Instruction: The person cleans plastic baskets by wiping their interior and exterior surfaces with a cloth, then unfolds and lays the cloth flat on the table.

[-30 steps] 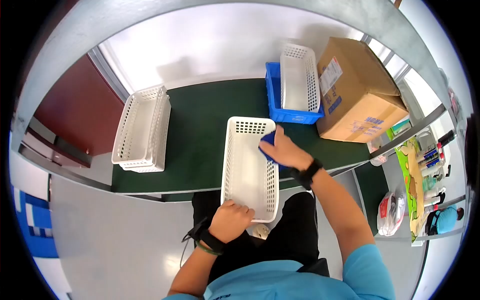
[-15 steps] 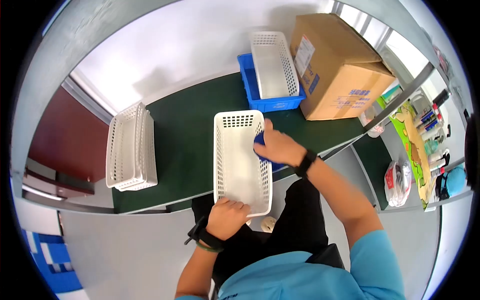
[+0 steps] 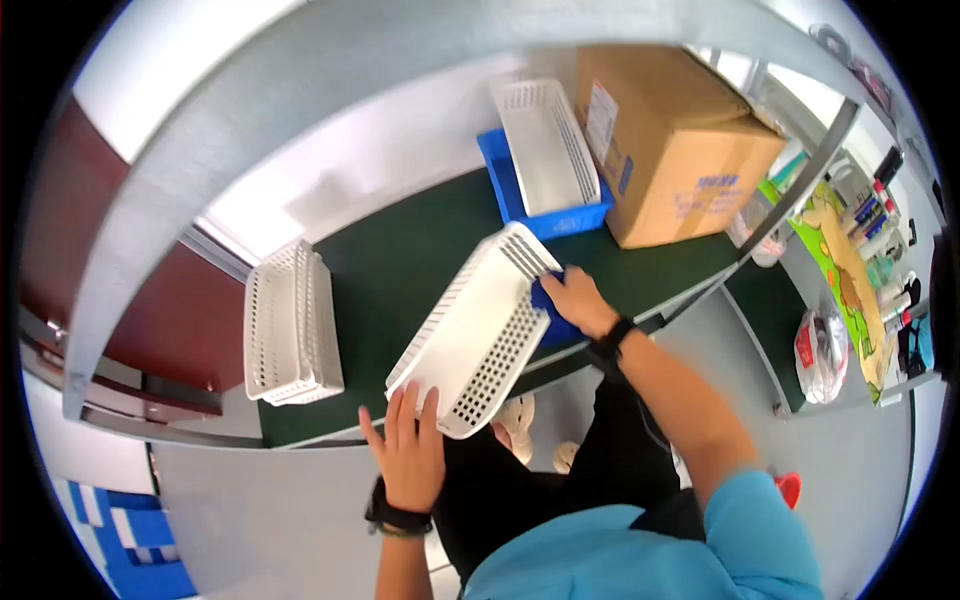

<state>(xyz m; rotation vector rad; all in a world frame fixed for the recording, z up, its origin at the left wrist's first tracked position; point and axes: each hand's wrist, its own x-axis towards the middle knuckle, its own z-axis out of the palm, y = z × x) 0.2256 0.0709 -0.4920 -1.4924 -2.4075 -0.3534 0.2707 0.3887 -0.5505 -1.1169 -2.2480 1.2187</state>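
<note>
A white perforated plastic basket (image 3: 468, 338) sits tilted and turned at an angle over the table's front edge. My right hand (image 3: 580, 302) is closed on a blue cloth (image 3: 556, 326), at the basket's upper right rim. The cloth hangs down outside the rim, and part of it is hidden by the hand. At the basket's near end, my left hand (image 3: 408, 455) has its fingers stretched and spread. Its fingertips overlap the near rim and seem to touch it.
Several white baskets (image 3: 290, 330) are nested on the left of the dark green table (image 3: 385, 255). Another white basket (image 3: 550, 150) lies in a blue crate (image 3: 570, 220), beside a large cardboard box (image 3: 690, 150). Bottles (image 3: 870, 220) and a plastic bag (image 3: 820, 355) stand right.
The basket has swung round, its near end going left and its right side tilting up. My left hand has loosened from gripping the near rim to spread fingers. The camera view has shifted.
</note>
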